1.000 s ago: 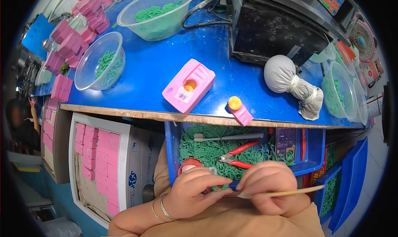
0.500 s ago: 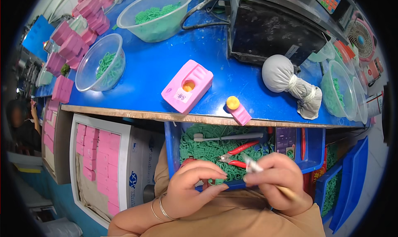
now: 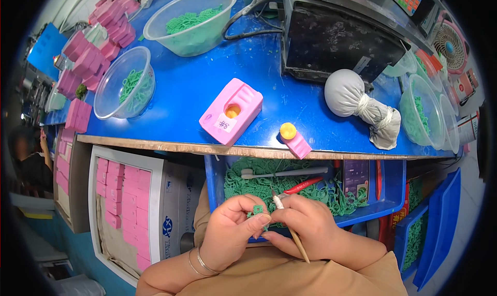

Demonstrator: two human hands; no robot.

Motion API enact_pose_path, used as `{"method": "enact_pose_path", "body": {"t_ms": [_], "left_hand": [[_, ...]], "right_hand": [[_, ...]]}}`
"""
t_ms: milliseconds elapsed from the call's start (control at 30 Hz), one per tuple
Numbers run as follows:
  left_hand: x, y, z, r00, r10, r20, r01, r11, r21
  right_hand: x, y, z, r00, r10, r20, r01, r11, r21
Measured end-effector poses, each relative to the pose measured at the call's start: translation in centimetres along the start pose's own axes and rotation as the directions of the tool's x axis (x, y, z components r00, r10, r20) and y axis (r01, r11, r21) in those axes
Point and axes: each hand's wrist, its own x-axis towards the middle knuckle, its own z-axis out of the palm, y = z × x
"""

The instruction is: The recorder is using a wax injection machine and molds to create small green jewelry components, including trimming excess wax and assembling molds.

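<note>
**Asker:** Blue workbench fills the upper view, yes? Where are the hands?

**Describer:** Below its front edge, over the person's lap. Left hand pinches a small green rubber part between thumb and fingertips. Right hand is closed around a thin wooden stick, tip up beside that part, the two hands touching.

**Asker:** What lies just behind them?

**Describer:** An open blue drawer tray under the bench, heaped with loose green parts. Red-handled pliers and a grey toothbrush lie on the heap, directly behind the hands.

**Asker:** And on the bench?

**Describer:** Near the front edge, a pink mould block with an orange centre, and a smaller pink piece with a yellow knob. To the right sits a tied grey cloth pouch. Farther back, a black machine, two clear bowls of green parts, and stacked pink blocks at the left. More bowls stand at the right.

**Asker:** Beside the person?

**Describer:** At the left, a white carton holding pink blocks.
</note>
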Motion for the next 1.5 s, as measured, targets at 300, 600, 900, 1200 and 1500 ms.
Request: {"method": "enact_pose_path", "body": {"t_ms": [300,600,900,1200,1500], "left_hand": [[-0.3,0.5,0.8,0.999,-0.041,0.005,0.041,0.999,-0.012],[-0.3,-0.6,0.0,0.992,0.092,0.085,-0.096,0.994,0.051],[-0.3,-0.7,-0.4,0.983,0.152,-0.101,-0.139,0.982,0.126],[-0.4,0.2,0.6,0.984,0.046,-0.170,-0.012,0.980,0.197],[-0.6,0.0,1.1,0.983,0.043,-0.181,0.000,0.973,0.230]], "right_hand": [[-0.3,0.3,0.2,0.987,0.047,-0.155,-0.035,0.997,0.076],[-0.4,0.1,0.1,0.988,0.022,-0.156,-0.020,1.000,0.013],[-1.6,1.2,-9.3,0.612,-0.390,-0.688,-0.080,0.836,-0.544],[-3.8,2.1,-15.4,0.592,-0.442,-0.675,-0.404,0.561,-0.722],[-4.6,2.9,-15.2,0.596,-0.506,-0.624,-0.399,0.488,-0.776]]}}
